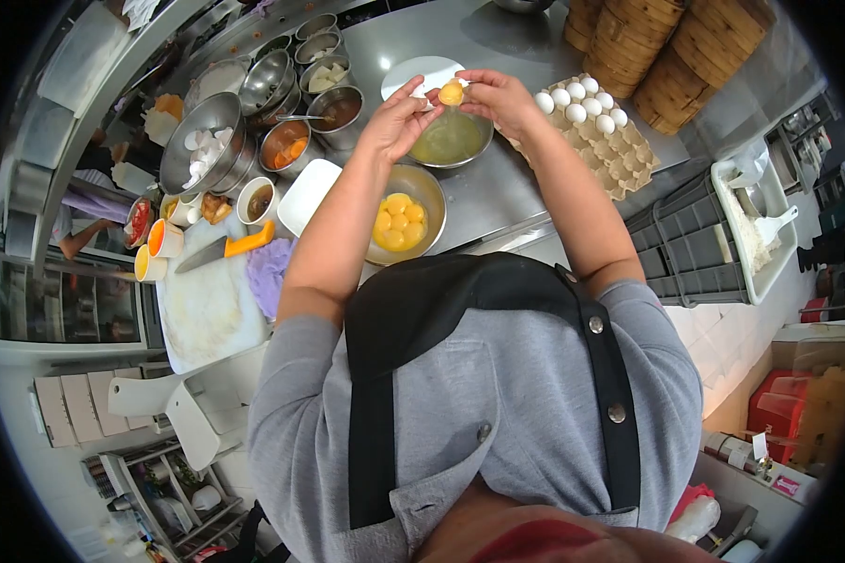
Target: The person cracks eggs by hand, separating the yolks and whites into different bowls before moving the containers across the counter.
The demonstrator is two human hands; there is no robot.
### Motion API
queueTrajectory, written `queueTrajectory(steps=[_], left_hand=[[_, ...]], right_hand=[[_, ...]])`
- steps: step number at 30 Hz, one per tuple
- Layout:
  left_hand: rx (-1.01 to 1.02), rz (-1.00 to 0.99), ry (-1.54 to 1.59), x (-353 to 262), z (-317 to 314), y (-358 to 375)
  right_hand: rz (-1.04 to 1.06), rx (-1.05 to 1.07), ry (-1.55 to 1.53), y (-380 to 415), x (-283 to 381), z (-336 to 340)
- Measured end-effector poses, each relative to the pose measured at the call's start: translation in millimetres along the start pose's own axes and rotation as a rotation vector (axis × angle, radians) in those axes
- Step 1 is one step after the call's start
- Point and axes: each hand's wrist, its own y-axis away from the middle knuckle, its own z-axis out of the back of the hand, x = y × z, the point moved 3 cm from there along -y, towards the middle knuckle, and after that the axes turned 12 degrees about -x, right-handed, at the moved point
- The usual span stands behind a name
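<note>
My left hand [396,122] pinches a piece of white eggshell [429,98]. Close beside it, my right hand [499,98] has its fingers closed round another eggshell half, mostly hidden, with an orange yolk [452,93] at its opening. Both hands are above a metal bowl of egg white [449,141]. Nearer my body stands a second metal bowl [432,199] with several yolks [399,223] in it. To the right, an egg carton [620,155] holds several white eggs [577,101] at its far end; its nearer cups are bare.
A metal bowl of eggshells [207,150] stands at the left, among several small metal containers. A white rectangular dish [308,195], a cutting board [211,310], an orange-handled knife [225,246] and a purple cloth [270,277] lie left. Bamboo steamers [699,66] stack at the back right.
</note>
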Motion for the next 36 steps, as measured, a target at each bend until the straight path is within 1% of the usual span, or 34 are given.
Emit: queueTrajectory(steps=[2,4,5,7,8,10,11,13,14,16,17,19,20,23,27,29,30,33,34,36], left_hand=[[0.008,0.017,-0.002,1.7,0.5,-0.1],[0.014,0.034,-0.005,4.2,0.1,0.7],[0.013,0.036,0.008,6.6,-0.3,1.5],[0.01,0.039,0.023,11.0,2.8,0.1],[0.015,0.034,0.047,13.6,6.3,-3.5],[0.019,0.03,0.074,15.1,7.0,-4.2],[0.003,0.024,0.075,15.6,8.0,-4.6],[-0.014,0.015,0.079,15.7,8.5,-4.0],[-0.003,0.012,0.086,15.6,8.2,-3.6],[0.009,0.006,0.095,14.2,7.4,-1.6],[0.017,0.001,0.086,13.3,7.2,-0.4],[0.025,-0.007,0.078,11.4,6.8,1.3],[0.014,-0.005,0.078,11.0,7.4,1.7],[0.003,-0.009,0.069,7.2,5.3,4.4],[0.013,-0.006,0.038,5.2,5.0,3.9],[0.022,-0.011,0.018,4.9,3.7,4.1],[0.032,-0.018,0.002,4.1,1.8,4.4],[0.04,-0.02,-0.04,2.2,-2.2,5.6],[0.042,-0.015,-0.046,2.1,-3.0,5.5],[0.019,-0.01,-0.082,2.4,-3.8,4.3]], right_hand=[[-0.015,0.008,0.059,-2.1,2.4,-0.4],[0.013,0.029,0.198,-3.4,6.0,-3.2],[0.013,0.031,0.201,-4.9,7.8,-4.9],[0.039,0.001,0.377,-6.8,11.6,-9.3],[0.039,0.001,0.379,-8.1,14.1,-11.6],[0.111,0.015,0.607,-9.6,20.4,-16.7],[0.11,0.016,0.61,-9.9,22.6,-19.5],[0.197,0.012,0.749,-10.0,29.0,-26.1],[0.197,0.014,0.751,-12.2,30.5,-28.0],[0.406,-0.015,0.926,-14.8,39.9,-33.8],[0.406,-0.013,0.927,-15.5,43.2,-34.1],[0.495,-0.047,0.966,-8.7,63.1,-39.2],[0.495,-0.044,0.968,-4.3,71.4,-41.8],[0.571,-0.139,1.005,12.6,96.8,-45.7],[0.554,-0.127,0.898,16.2,96.5,-37.9],[0.475,-0.058,0.834,11.8,83.4,-29.3],[0.474,-0.064,0.831,10.7,76.1,-24.9],[0.242,0.053,0.613,7.8,45.2,-13.2],[0.241,0.047,0.608,6.0,35.8,-9.2],[0.16,0.018,0.53,2.9,18.9,-4.2]])
